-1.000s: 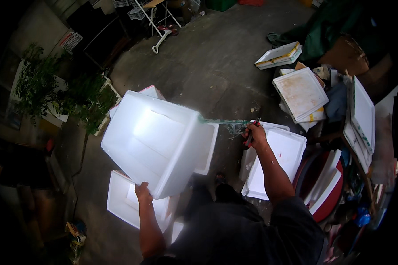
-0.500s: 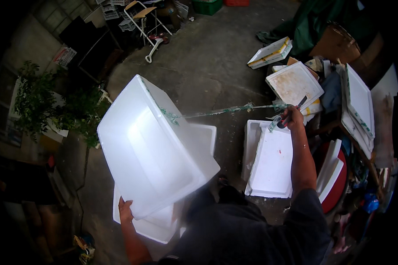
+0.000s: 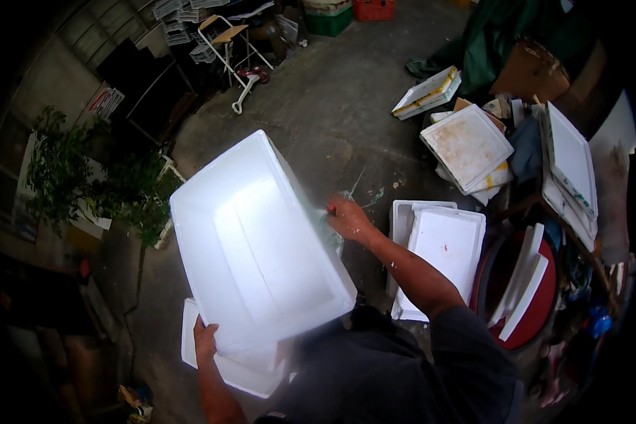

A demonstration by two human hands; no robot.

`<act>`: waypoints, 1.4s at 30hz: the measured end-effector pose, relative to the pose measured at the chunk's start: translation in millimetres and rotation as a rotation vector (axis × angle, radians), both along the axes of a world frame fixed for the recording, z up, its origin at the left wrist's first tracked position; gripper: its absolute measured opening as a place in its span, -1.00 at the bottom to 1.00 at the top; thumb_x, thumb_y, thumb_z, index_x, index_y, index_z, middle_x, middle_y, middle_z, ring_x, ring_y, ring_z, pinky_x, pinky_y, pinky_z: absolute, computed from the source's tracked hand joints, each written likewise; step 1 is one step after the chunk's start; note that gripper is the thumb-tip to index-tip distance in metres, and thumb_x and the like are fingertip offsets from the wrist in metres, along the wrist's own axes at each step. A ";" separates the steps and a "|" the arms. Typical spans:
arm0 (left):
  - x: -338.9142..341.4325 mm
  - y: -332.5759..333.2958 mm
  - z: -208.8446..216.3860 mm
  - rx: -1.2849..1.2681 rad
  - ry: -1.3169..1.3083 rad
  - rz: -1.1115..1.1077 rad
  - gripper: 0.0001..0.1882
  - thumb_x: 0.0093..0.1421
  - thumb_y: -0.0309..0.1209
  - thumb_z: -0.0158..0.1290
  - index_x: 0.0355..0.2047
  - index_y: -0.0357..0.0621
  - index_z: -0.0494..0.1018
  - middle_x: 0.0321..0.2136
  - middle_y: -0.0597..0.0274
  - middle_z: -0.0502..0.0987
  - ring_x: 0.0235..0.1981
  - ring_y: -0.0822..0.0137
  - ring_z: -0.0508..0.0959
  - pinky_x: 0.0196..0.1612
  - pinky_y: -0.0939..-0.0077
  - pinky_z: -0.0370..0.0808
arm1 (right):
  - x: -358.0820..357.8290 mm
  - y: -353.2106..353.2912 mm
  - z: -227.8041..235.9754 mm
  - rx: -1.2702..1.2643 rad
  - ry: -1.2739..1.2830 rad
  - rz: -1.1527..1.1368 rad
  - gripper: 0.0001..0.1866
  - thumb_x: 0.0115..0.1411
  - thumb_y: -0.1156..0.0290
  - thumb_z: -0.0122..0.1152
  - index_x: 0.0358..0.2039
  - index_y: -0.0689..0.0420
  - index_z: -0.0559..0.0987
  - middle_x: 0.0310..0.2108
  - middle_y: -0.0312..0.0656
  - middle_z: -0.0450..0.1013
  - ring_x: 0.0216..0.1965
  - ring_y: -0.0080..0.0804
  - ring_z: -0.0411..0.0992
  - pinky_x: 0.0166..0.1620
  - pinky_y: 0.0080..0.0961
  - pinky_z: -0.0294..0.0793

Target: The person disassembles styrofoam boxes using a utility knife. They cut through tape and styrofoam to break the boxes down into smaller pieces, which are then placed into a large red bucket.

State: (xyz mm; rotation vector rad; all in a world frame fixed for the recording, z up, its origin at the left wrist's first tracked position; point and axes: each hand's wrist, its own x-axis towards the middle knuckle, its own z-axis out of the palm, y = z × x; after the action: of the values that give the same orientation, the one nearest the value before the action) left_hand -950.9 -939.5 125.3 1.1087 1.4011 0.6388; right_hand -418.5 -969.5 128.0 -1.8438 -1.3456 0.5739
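A large white foam box (image 3: 251, 247) is tilted in front of me, its hollow inside facing up. My left hand (image 3: 205, 339) is closed round its lower left rim. Against the box's right outer side is my right hand (image 3: 350, 220), closed on a red-and-black utility knife (image 3: 331, 210). Only a red bit of the handle shows; the blade is hidden. Some greenish clear tape (image 3: 326, 230) shows beside that hand, partly hidden. Beneath the box lies another white foam piece (image 3: 254, 376) on the floor.
To the right stand stacked white foam boxes (image 3: 446, 247), then foam strips (image 3: 523, 286) on a round red surface. Farther off lie a stained foam lid (image 3: 470, 148), a yellow-taped foam box (image 3: 426, 93) and a green tarp (image 3: 473, 56). A folding chair (image 3: 227, 39) and plants (image 3: 63, 169) stand left.
My right hand has moved left and down from the far right to the box's side. The stretched green tape no longer spans out to the right. The box has turned slightly and shifted right.
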 end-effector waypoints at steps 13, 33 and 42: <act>2.4 -5.5 12.2 0.074 0.102 -0.023 -0.36 -0.06 -0.61 -0.08 0.13 -0.36 0.24 -0.08 -0.05 0.49 -0.09 0.12 0.51 0.05 0.35 0.39 | -8.3 3.1 19.4 -0.201 0.553 0.005 -0.60 0.08 0.17 0.26 -0.21 0.24 0.52 -0.55 -0.24 0.43 -0.56 -0.48 0.40 -0.50 -0.48 0.41; 270.5 29.0 66.4 0.227 0.366 -0.711 -0.56 0.10 -0.27 0.17 -0.07 -0.29 0.43 -0.29 0.12 0.58 -0.31 0.25 0.55 -0.23 0.40 0.47 | -75.8 -53.2 36.2 -0.151 0.861 -0.183 -0.84 0.11 0.33 0.24 -0.47 0.14 0.52 -0.67 -0.43 0.31 -0.65 -0.66 0.25 -0.58 -0.61 0.23; 248.1 29.4 80.2 0.118 0.056 -0.651 -0.56 0.10 -0.46 0.14 -0.01 -0.35 0.38 -0.25 0.16 0.55 -0.23 0.40 0.51 -0.13 0.48 0.45 | 87.9 -143.1 52.9 0.602 1.560 -0.716 -0.86 0.18 0.40 0.10 -0.26 0.10 0.40 -0.32 -0.15 0.45 -0.35 -0.24 0.45 -0.10 -0.09 0.50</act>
State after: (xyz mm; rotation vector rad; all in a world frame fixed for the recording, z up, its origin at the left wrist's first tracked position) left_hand -702.8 -910.1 205.5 1.5844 0.9659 0.2190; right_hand -330.6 -1112.6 180.9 -0.7489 0.2133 0.7804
